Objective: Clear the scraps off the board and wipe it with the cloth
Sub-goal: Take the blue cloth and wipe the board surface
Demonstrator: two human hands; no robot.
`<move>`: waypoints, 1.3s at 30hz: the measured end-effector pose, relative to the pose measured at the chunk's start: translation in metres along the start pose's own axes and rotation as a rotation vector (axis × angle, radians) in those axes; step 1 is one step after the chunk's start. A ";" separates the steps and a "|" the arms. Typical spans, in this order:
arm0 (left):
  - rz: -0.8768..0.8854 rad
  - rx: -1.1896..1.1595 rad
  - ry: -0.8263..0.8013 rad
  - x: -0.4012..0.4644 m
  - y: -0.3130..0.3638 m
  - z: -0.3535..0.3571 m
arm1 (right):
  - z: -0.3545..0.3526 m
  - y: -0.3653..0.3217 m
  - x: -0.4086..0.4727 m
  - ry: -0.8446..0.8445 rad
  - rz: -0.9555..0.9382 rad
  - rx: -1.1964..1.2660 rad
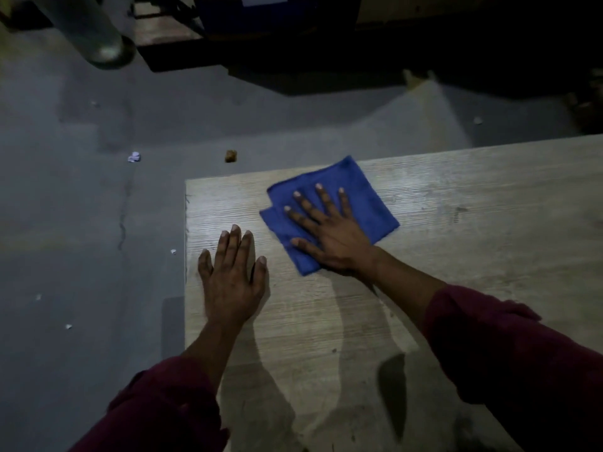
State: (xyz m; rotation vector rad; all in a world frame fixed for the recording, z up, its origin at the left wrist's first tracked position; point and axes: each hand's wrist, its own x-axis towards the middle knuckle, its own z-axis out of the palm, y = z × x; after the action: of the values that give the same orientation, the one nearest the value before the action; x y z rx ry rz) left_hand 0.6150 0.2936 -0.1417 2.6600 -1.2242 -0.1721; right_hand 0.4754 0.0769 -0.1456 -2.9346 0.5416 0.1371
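1. Head view, the hands: the right hand (329, 230) lies flat on the folded blue cloth (352, 187) with fingers straight and spread, pressing it down, not gripping it. The left hand (230, 275) rests flat on the bare wood near the left edge, fingers straight, holding nothing.

2. Head view, the task's things: the cloth sits on the board (456, 256), near its far left corner. The board, a pale wood-grain table top, shows no scraps on the lit part. Small bits (133, 156) and a brown lump (230, 155) lie on the grey floor (81, 207) beyond the edge. The job looks to be in its wiping stage.

3. What could go wrong, as I judge it:
- With only a flat palm on it, the cloth may slide out from under the hand or unfold on a fast stroke.
- It lies close to the far edge, so a push outward could carry it off the board onto the floor.
- The light is dim and the near right part of the board falls in shadow, so smears or crumbs there could be missed.
- Leaning hard on the left hand so near the edge could shift the board, if it is loose; I cannot tell whether it is.
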 end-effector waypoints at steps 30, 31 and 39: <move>0.022 -0.001 0.038 0.000 -0.006 0.009 | -0.007 0.044 -0.025 0.044 0.731 0.059; 0.023 -0.006 0.046 -0.001 -0.006 0.009 | -0.007 0.038 -0.013 0.060 0.817 0.083; 0.022 -0.132 0.235 -0.001 -0.014 0.019 | 0.007 -0.063 0.013 0.094 0.266 0.039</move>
State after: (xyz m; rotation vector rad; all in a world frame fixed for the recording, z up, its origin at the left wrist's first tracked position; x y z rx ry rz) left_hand 0.6209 0.3010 -0.1635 2.4696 -1.1258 0.0596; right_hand 0.5099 0.1316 -0.1457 -2.8290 0.9358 0.0179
